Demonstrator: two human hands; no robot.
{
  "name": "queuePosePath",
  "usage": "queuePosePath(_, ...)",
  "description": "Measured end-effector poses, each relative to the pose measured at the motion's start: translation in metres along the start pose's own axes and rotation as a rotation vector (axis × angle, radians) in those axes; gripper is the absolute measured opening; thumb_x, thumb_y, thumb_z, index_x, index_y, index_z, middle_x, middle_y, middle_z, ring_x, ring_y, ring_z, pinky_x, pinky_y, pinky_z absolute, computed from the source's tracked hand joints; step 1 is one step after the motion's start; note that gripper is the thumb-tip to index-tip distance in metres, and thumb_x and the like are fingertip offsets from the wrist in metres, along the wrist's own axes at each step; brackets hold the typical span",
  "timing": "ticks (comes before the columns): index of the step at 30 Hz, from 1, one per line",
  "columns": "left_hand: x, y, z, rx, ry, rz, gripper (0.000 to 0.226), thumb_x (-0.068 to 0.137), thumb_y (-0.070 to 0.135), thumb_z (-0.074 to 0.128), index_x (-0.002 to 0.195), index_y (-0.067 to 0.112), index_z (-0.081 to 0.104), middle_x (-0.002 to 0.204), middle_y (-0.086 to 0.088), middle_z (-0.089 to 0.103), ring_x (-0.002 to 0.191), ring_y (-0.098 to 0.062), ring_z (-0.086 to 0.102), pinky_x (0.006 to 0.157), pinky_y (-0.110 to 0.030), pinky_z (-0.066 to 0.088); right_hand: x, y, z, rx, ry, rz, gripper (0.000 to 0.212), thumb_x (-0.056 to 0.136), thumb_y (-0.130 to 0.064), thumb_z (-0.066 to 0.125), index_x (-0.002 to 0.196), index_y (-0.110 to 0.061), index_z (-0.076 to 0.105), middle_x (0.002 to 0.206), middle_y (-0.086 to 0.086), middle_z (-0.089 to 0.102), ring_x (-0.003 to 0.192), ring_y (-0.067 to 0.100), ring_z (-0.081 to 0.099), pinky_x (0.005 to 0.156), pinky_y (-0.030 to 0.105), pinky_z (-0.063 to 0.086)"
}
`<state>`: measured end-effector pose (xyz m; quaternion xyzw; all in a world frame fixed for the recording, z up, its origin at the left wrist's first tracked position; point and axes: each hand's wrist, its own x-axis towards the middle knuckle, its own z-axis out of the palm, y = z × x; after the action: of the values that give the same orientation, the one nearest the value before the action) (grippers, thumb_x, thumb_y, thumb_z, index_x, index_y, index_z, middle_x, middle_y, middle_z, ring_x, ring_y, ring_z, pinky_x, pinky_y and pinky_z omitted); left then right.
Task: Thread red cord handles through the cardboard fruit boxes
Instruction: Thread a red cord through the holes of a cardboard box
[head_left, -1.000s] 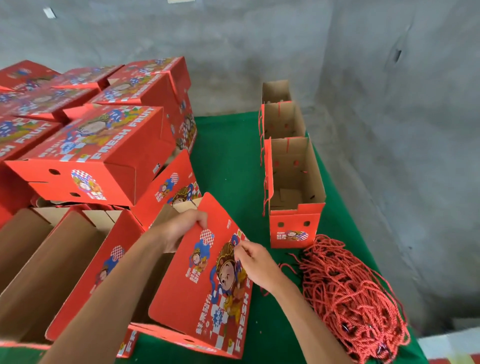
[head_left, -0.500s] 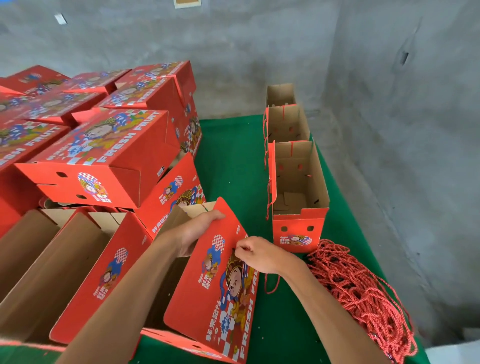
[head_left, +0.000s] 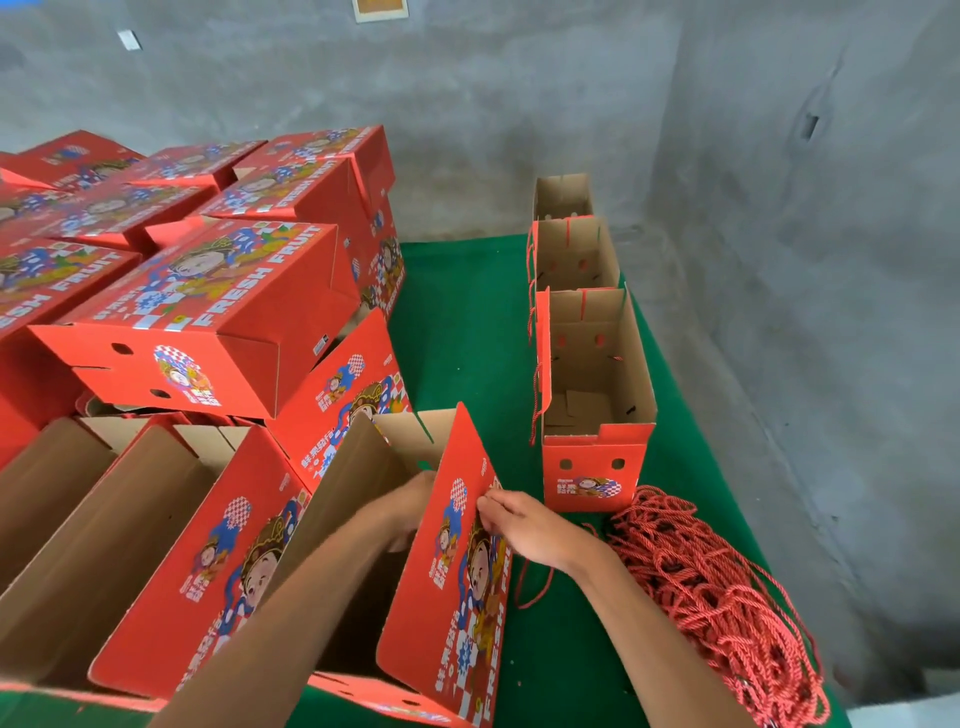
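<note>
Now reaching deeper inside open box (head_left: 457, 561) near table's (head_left: 467, 322) front edge: left hand (head_left: 410, 512), grip hidden. Pinching red cord (head_left: 530, 587) against box's outer wall: right hand (head_left: 524, 525). Lying at front right corner: cord pile (head_left: 711, 587).

The fruit box (head_left: 457, 571) pinched by the right hand (head_left: 524, 525) is made of cardboard, printed red with a slight sheen outside and left raw, matt brown inside, where the left hand (head_left: 410, 514) is placed. Just right of the right hand, twisted, fibrous red cord (head_left: 711, 592) is heaped. A matt green cloth (head_left: 467, 332) with a felt-like nap is spread beneath. Beyond the hands, a rough, matt grey concrete wall (head_left: 519, 104) is seen.
</note>
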<state>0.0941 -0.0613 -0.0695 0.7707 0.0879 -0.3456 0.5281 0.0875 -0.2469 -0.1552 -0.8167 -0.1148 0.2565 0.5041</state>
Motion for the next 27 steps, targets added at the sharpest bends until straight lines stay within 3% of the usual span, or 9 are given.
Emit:
queuePosePath(4, 0.009, -0.011, 0.021, 0.041, 0.068, 0.010, 0.032, 0.105, 0.014, 0.051, 0.119, -0.011, 0.065, 0.119, -0.035, 0.065, 0.114, -0.051, 0.062, 0.106, -0.059, 0.047, -0.001, 0.010, 0.012, 0.080, 0.045, 0.040, 0.041, 0.107, -0.054, 0.039, 0.075, -0.030, 0.047, 0.065, -0.017, 0.048, 0.057, -0.001, 0.044, 0.064, 0.027, 0.034)
queuePosePath(7, 0.015, -0.015, 0.025, 0.141, 0.138, 0.019, 0.035, 0.103, 0.021, 0.056, 0.113, -0.011, 0.068, 0.108, -0.028, 0.071, 0.098, -0.039, 0.070, 0.099, -0.047, 0.055, -0.009, 0.008, 0.013, 0.098, 0.203, 0.028, 0.047, 0.107, -0.052, 0.043, 0.068, -0.027, 0.047, 0.060, -0.014, 0.045, 0.056, 0.006, 0.041, 0.063, 0.031, 0.033)
queuePosePath(10, 0.018, -0.012, 0.019, 0.193, 0.205, 0.050, 0.038, 0.103, 0.026, 0.055, 0.108, -0.009, 0.069, 0.100, -0.024, 0.075, 0.080, -0.025, 0.071, 0.078, -0.035, 0.057, -0.023, -0.010, 0.001, 0.178, 0.405, -0.018, 0.048, 0.103, -0.052, 0.053, 0.068, -0.019, 0.051, 0.055, -0.009, 0.042, 0.048, 0.006, 0.036, 0.056, 0.028, 0.031)
queuePosePath(13, 0.007, 0.007, 0.019, 0.267, 0.393, 0.207, 0.040, 0.105, 0.038, 0.049, 0.092, 0.006, 0.068, 0.085, -0.010, 0.073, 0.069, -0.018, 0.068, 0.065, -0.031, 0.056, -0.038, -0.047, -0.019, 0.371, 0.507, -0.076, 0.047, 0.101, -0.050, 0.058, 0.069, -0.016, 0.056, 0.056, -0.003, 0.039, 0.046, 0.010, 0.031, 0.048, 0.023, 0.030)
queuePosePath(16, -0.010, 0.027, 0.027, 0.233, 0.695, 0.515, 0.039, 0.103, 0.044, 0.047, 0.080, 0.016, 0.063, 0.078, -0.002, 0.070, 0.077, -0.020, 0.066, 0.074, -0.039, 0.051, -0.042, -0.087, -0.042, 0.666, 0.534, -0.079, 0.033, 0.099, -0.038, 0.060, 0.077, -0.015, 0.064, 0.055, -0.003, 0.043, 0.043, 0.011, 0.032, 0.042, 0.022, 0.028)
queuePosePath(19, -0.029, 0.049, 0.043, 0.058, 0.480, 0.658, 0.040, 0.105, 0.041, 0.047, 0.090, 0.010, 0.067, 0.082, -0.004, 0.073, 0.076, -0.020, 0.070, 0.071, -0.035, 0.056, -0.036, -0.116, -0.056, 0.781, 0.546, -0.074, 0.020, 0.100, -0.027, 0.056, 0.093, -0.010, 0.063, 0.055, -0.003, 0.039, 0.042, 0.013, 0.028, 0.040, 0.024, 0.025)
queuePosePath(21, -0.039, 0.059, 0.054, -0.115, 0.280, 0.584, 0.037, 0.106, 0.040, 0.047, 0.104, 0.007, 0.064, 0.091, -0.008, 0.075, 0.077, -0.026, 0.075, 0.068, -0.037, 0.062, -0.028, -0.127, -0.058, 0.878, 0.587, -0.040, 0.014, 0.101, -0.020, 0.051, 0.099, -0.008, 0.057, 0.054, -0.004, 0.033, 0.041, 0.012, 0.024, 0.038, 0.024, 0.022)
queuePosePath(23, -0.046, 0.062, 0.057, -0.159, 0.188, 0.504, 0.035, 0.104, 0.041, 0.049, 0.112, 0.009, 0.062, 0.097, -0.011, 0.075, 0.078, -0.029, 0.076, 0.066, -0.034, 0.062, -0.022, -0.133, -0.061, 1.098, 0.614, 0.006, 0.013, 0.105, -0.019, 0.045, 0.099, -0.012, 0.054, 0.053, -0.006, 0.029, 0.039, 0.010, 0.022, 0.037, 0.024, 0.021)
queuePosePath(27, -0.052, 0.048, 0.056, -0.164, 0.003, 0.446, 0.026, 0.103, 0.028, 0.057, 0.111, 0.006, 0.069, 0.092, -0.013, 0.076, 0.076, -0.026, 0.075, 0.071, -0.029, 0.063, -0.018, -0.133, -0.067, 1.443, 0.661, -0.027, 0.025, 0.110, -0.016, 0.034, 0.091, -0.015, 0.049, 0.050, -0.008, 0.029, 0.035, 0.007, 0.021, 0.034, 0.021, 0.016)
